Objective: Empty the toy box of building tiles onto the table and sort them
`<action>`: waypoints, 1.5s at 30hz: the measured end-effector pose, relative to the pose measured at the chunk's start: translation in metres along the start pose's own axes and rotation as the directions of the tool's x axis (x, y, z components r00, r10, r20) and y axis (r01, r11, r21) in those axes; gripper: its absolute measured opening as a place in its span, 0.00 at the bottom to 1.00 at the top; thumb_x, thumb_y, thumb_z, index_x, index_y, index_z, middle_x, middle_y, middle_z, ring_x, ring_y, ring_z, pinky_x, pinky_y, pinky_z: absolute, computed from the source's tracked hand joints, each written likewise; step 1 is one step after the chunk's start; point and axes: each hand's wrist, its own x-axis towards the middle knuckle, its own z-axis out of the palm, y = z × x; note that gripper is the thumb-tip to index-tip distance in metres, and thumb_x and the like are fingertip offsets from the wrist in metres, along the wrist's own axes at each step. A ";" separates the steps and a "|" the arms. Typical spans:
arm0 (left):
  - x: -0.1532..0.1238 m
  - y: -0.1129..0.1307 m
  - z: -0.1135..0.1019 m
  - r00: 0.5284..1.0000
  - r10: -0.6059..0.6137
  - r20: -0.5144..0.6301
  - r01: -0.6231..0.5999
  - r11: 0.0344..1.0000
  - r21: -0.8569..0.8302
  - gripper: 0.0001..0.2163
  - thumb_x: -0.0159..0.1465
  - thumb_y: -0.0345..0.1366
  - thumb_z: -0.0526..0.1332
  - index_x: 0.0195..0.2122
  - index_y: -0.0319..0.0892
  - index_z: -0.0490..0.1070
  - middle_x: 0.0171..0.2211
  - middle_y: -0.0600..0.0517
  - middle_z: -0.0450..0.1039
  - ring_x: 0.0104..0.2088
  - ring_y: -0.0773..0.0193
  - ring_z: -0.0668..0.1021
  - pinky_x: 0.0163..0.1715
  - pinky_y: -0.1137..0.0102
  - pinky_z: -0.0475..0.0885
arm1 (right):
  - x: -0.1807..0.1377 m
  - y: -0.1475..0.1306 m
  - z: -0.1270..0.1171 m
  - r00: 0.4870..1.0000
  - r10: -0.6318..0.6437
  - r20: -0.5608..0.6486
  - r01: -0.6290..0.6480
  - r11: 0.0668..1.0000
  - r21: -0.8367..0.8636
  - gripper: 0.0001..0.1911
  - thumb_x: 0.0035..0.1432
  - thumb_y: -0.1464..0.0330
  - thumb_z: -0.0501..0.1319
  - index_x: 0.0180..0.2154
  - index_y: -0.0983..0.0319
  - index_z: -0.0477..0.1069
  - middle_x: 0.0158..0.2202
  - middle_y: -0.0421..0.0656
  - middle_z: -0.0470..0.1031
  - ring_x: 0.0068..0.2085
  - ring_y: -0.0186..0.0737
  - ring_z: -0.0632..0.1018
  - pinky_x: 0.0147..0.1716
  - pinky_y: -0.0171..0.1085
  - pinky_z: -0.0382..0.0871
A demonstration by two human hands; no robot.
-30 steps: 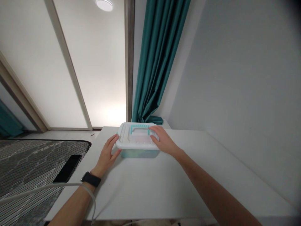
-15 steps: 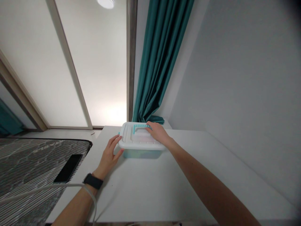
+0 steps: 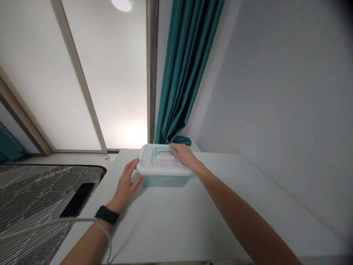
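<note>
A plastic storage box (image 3: 165, 180) with a pale green body stands on the white table. Its white lid (image 3: 147, 167) is on, with a turquoise folding handle (image 3: 160, 148) on top. My right hand (image 3: 183, 154) reaches over the lid and has its fingers and thumb closed round the right end of that handle. At the box's left side is my left hand (image 3: 127, 183), its fingers and thumb spread around the front left corner. Its fingertips are at the lid's edge; I cannot tell how firmly they touch. Through the box wall the contents are not clear.
The white table (image 3: 176, 224) runs along a grey wall on the right. A green curtain (image 3: 184, 84) hangs behind it. To the left, a black phone (image 3: 77, 200) lies on a striped grey bed cover (image 3: 27, 198). A pale cable (image 3: 55, 221) crosses over my left forearm.
The whole view has shifted slightly. Both hands keep nearly the same places at the box, and the lid stays on.
</note>
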 end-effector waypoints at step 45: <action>0.025 0.052 0.015 0.957 0.253 0.145 -0.287 0.902 0.323 0.14 0.73 0.40 0.53 0.49 0.48 0.78 0.38 0.47 0.79 0.39 0.55 0.77 0.37 0.63 0.71 | -0.075 0.063 -0.031 0.924 0.353 -0.146 -0.377 0.907 -0.187 0.18 0.69 0.59 0.53 0.54 0.56 0.74 0.42 0.49 0.81 0.43 0.52 0.81 0.39 0.41 0.69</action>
